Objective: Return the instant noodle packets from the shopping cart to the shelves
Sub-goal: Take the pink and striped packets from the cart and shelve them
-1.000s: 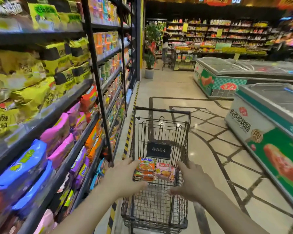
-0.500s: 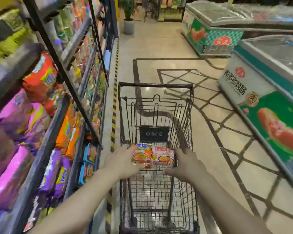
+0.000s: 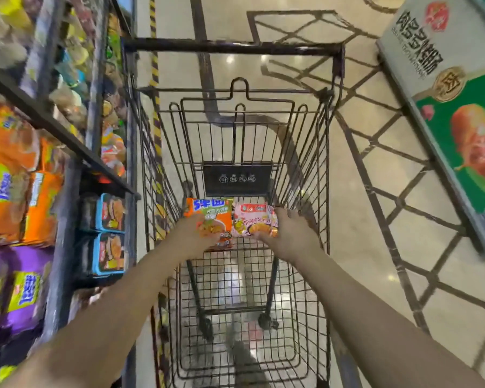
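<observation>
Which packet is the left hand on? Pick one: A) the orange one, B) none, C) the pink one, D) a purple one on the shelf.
A: the left hand grips the orange packet in the cart, while the right hand holds the pink packet beside it.

We cannot see the lower edge of the orange noodle packet (image 3: 210,217) under our left hand (image 3: 192,236). Our right hand (image 3: 289,236) covers 1 corner of the pink noodle packet (image 3: 252,219). The shelves (image 3: 53,121) blur; the freezer (image 3: 459,107) is cut off.
</observation>
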Action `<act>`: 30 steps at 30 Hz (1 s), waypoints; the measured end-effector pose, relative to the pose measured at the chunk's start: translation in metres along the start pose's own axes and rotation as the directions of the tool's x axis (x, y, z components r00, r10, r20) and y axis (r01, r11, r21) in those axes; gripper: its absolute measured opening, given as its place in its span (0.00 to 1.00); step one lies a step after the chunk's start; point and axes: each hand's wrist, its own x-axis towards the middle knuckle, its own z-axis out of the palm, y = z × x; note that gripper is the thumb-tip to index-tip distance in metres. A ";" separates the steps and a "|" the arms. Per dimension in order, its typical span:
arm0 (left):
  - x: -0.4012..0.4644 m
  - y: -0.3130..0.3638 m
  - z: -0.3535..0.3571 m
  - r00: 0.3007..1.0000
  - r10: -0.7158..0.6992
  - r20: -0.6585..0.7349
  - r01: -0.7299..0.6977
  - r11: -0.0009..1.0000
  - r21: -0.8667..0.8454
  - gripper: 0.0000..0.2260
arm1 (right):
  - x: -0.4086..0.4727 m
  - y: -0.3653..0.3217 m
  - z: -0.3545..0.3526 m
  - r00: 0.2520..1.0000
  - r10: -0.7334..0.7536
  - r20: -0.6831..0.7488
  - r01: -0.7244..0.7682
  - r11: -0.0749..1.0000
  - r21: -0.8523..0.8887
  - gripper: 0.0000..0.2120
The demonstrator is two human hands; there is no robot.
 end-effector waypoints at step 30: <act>0.222 -0.096 0.103 0.926 -0.354 -0.131 0.319 0.920 -0.229 0.48 | 0.228 0.058 0.202 0.878 0.387 0.281 -0.475 0.777 0.413 0.41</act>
